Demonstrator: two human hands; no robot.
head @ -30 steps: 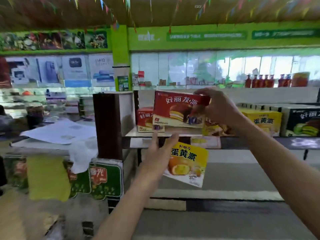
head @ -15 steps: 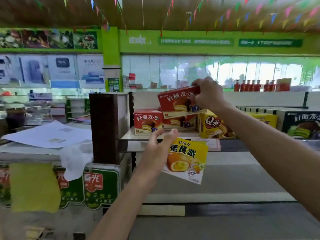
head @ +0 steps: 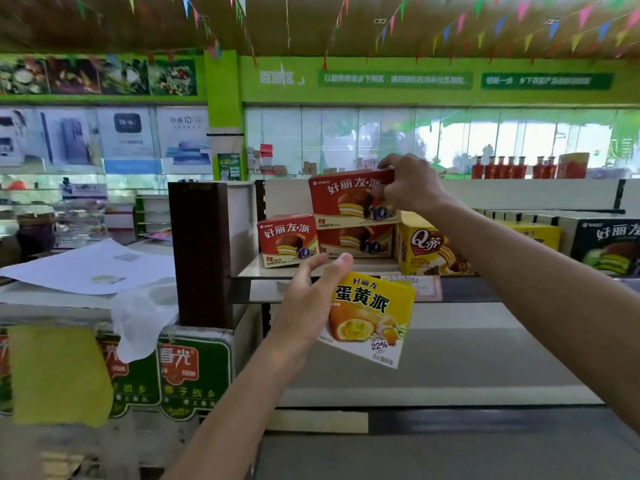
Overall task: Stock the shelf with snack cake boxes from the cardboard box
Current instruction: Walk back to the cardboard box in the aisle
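My right hand (head: 408, 187) grips the right end of a red snack cake box (head: 343, 199), which sits on top of another red box (head: 356, 241) on the top shelf (head: 346, 268). A smaller red box (head: 287, 240) stands to their left. My left hand (head: 308, 303) holds a yellow egg-yolk pie box (head: 372, 317) in front of the shelf edge, tilted, below the red boxes. The cardboard box is out of view.
A yellow Q box (head: 426, 251), more yellow boxes (head: 540, 233) and a black-green box (head: 609, 244) line the shelf to the right. A brown post (head: 201, 251) stands left of the shelf. A counter with white paper (head: 90, 268) is at left. A lower grey shelf (head: 450, 362) lies below.
My right hand carried the red box up and back onto the lower red box on the shelf. My left hand with the yellow box stayed about where it was.
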